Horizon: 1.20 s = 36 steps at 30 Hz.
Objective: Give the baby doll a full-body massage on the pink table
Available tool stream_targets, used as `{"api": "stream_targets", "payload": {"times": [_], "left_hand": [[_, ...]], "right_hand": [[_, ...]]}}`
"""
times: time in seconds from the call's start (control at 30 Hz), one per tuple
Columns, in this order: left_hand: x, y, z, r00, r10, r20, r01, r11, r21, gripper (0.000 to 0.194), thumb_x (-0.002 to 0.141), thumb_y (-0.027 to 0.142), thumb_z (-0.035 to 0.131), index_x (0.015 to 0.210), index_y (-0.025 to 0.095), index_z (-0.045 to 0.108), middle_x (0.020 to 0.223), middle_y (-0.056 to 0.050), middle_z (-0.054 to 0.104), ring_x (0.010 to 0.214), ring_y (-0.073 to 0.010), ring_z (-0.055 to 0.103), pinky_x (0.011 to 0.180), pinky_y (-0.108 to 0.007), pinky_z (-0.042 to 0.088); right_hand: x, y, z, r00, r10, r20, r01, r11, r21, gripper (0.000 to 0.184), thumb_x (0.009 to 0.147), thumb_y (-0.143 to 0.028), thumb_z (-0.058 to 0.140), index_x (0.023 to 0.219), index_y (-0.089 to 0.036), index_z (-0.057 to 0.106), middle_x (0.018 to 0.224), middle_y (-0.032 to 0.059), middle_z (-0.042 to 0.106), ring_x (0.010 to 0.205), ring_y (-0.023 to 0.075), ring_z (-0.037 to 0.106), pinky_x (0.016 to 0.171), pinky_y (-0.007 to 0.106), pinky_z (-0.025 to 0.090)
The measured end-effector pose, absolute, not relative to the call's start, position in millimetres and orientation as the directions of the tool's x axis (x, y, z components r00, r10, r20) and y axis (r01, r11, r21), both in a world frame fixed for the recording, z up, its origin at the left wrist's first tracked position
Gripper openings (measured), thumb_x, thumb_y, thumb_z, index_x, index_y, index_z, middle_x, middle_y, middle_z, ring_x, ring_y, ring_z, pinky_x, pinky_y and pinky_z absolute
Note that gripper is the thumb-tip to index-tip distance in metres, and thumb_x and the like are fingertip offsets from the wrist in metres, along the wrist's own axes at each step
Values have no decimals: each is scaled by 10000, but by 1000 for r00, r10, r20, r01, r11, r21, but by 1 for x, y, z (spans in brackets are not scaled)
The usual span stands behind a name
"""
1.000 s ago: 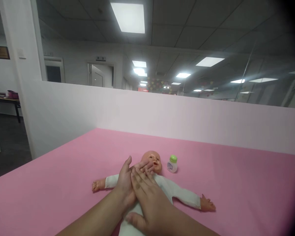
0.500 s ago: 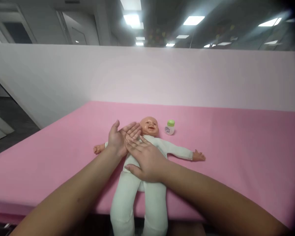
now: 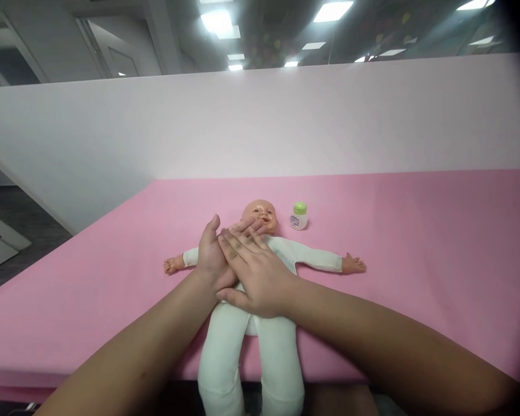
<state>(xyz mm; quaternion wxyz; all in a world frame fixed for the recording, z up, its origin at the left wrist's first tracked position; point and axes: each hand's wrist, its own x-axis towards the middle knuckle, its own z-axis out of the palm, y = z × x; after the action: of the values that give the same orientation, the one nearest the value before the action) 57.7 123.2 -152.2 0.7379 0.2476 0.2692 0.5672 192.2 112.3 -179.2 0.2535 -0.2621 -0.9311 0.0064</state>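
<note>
Both hands are seen in the head view above the doll's torso, laid one against the other. The left hand (image 3: 216, 257) is held palm up and open, its thumb raised apart from the fingers. Across its palm the right hand (image 3: 260, 271) is laid flat, palm down, its fingers straight and its thumb spread out. Whether the doll is touched by either hand cannot be told.

Face up on the pink table (image 3: 416, 248), the doll (image 3: 229, 335) is stretched out in white clothing, its arms spread wide and its legs extended past the near edge. Its mouth is partly covered by fingertips. Just right of the doll's head, a green-capped bottle (image 3: 299, 216) is stood upright. Beyond the doll, the table is bordered by a white wall (image 3: 286, 127).
</note>
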Motion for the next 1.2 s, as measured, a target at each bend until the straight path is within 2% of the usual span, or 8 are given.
{"api": "stream_targets", "payload": {"times": [0.1,0.27,0.5,0.7,0.8,0.97,1.07,1.2], "left_hand": [[59,123,-151,202,969,-146,-716,247,653,758,938,673,513,1363,56,633,1363,-258,668,1346,-391,601,1162,-535,471],[45,132,-150,82,992,-97,-739,126,662,708,975,609,497,1354,26,631,1316,-277,687,1268,-381,660,1096,-527,529],[33,140,-154,42,996,-82,-720,87,688,749,967,646,494,1379,34,621,1343,-261,679,1276,-359,659,1066,-470,561],[43,133,-154,154,987,-44,-729,143,669,868,953,761,424,1424,52,599,1417,-267,632,1351,-375,601,1130,-484,506],[48,129,-153,171,983,-71,-716,173,676,863,956,764,418,1440,71,590,1438,-259,620,1368,-383,585,1155,-508,477],[55,125,-150,218,967,-130,-708,248,661,936,938,798,404,1488,49,525,1452,-279,600,1382,-392,569,1173,-542,449],[50,128,-149,184,977,-105,-723,207,659,906,959,773,390,1500,56,507,1445,-280,604,1361,-389,589,1159,-552,462],[33,135,-149,105,992,-64,-740,120,662,887,962,752,419,1476,39,531,1416,-280,625,1318,-380,626,1118,-512,514]], "right_hand": [[193,113,-178,-690,563,455,555,815,-168,991,995,-743,442,1653,-38,214,1732,182,102,1626,311,22,1326,556,-18],[192,113,-182,-654,626,424,611,768,-192,987,1000,-751,407,1649,-29,232,1722,192,133,1622,339,44,1324,580,24],[193,110,-182,-815,425,394,415,903,-115,909,1041,-640,446,1624,29,250,1700,247,163,1618,333,88,1333,532,66],[195,109,-179,-817,374,439,353,926,-133,1021,1013,-714,446,1626,60,186,1708,254,116,1623,319,27,1335,502,72],[193,111,-180,-793,412,449,398,908,-132,1013,1016,-725,418,1644,24,157,1722,219,66,1625,308,-5,1333,520,37],[192,114,-182,-705,564,430,552,817,-166,950,1017,-737,381,1682,-109,123,1738,123,93,1627,304,24,1317,586,-31],[192,114,-181,-685,601,411,591,789,-168,953,1007,-753,381,1684,-127,137,1735,125,107,1624,322,46,1311,616,-20],[192,112,-180,-727,562,395,557,819,-139,859,1048,-664,398,1675,-117,185,1716,148,190,1616,312,132,1320,605,23]]}}
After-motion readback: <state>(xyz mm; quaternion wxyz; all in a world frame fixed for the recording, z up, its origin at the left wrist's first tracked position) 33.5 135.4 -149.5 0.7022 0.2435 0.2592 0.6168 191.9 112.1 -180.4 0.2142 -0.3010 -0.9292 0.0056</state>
